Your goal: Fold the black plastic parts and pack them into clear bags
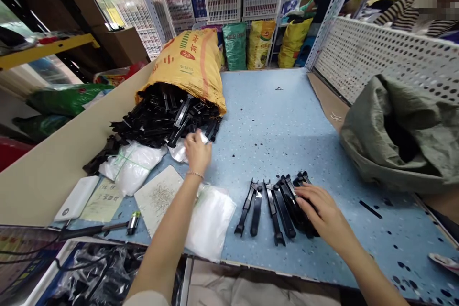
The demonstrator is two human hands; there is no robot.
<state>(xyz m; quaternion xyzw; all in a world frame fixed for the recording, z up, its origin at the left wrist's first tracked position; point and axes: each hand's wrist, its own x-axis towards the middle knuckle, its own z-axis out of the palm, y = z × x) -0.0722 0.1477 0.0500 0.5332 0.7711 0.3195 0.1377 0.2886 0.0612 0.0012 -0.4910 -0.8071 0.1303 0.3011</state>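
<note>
Left hand [198,154], centre, at white plastic [177,152]; right hand [317,206], lower right, on black parts [285,214]: grips unclear. Keep aligned.

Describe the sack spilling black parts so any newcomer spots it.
Start at the blue tabletop. Along its left side, beyond the left hand, a yellow sack lies open-mouthed, spilling black parts. Unlike the yellow bags standing beyond the far edge, it rests on the tabletop itself.
</note>
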